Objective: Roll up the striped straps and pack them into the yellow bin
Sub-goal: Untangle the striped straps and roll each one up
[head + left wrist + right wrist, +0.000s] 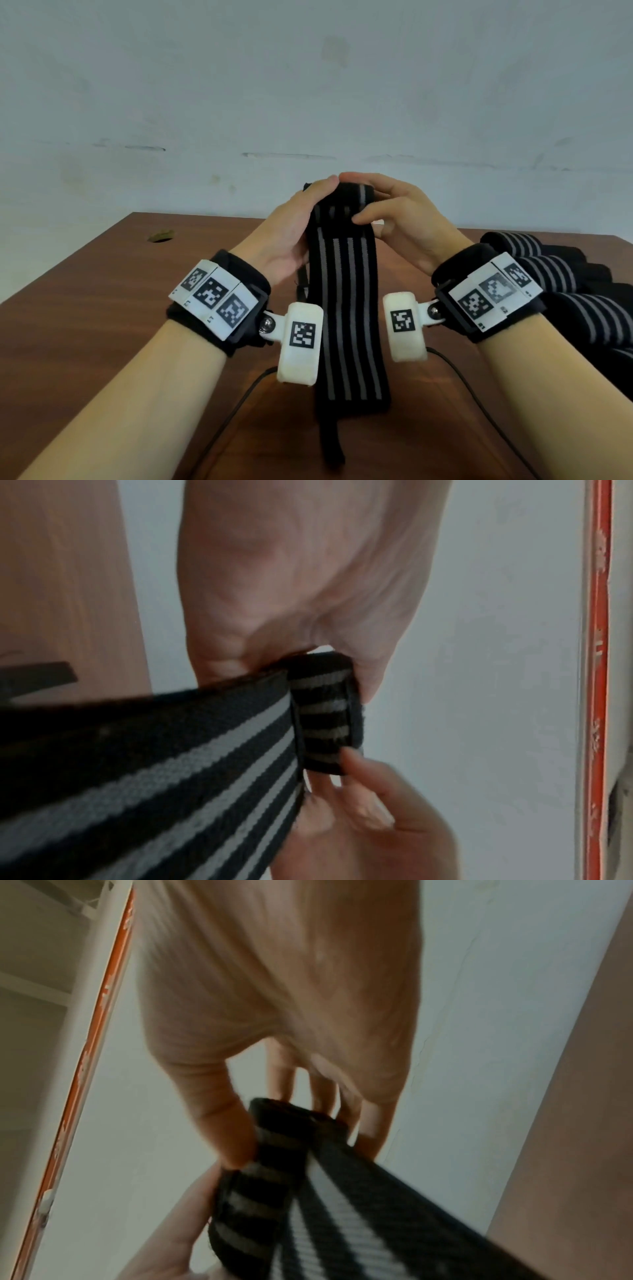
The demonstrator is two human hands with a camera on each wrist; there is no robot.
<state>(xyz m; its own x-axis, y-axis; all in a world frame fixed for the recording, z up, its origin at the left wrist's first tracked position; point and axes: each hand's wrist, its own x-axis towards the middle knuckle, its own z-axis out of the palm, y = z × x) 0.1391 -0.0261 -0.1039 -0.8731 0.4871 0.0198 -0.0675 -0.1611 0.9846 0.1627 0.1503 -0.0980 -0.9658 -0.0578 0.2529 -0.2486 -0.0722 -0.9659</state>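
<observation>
A black strap with 4 grey stripes [347, 308] is held up above the middle of the brown wooden table [113, 277], between both hands. Its top end is wound into a small roll [325, 712]; the loose length hangs down toward the near edge, where its narrow black tail [332, 442] lies on the wood. The left hand [294, 233] is curled round the roll's left end, thumb and fingers clamped on it. The right hand [397, 219] is clamped on the roll's right end, thumb in front, fingers [284, 1074] behind. The fingertips of the 2 hands meet on top of the roll. More striped straps [561, 294] are piled at the right edge of the table, well apart from the held one. A wristband with square markers [219, 298] is worn on each wrist. The yellow bin is not seen.
</observation>
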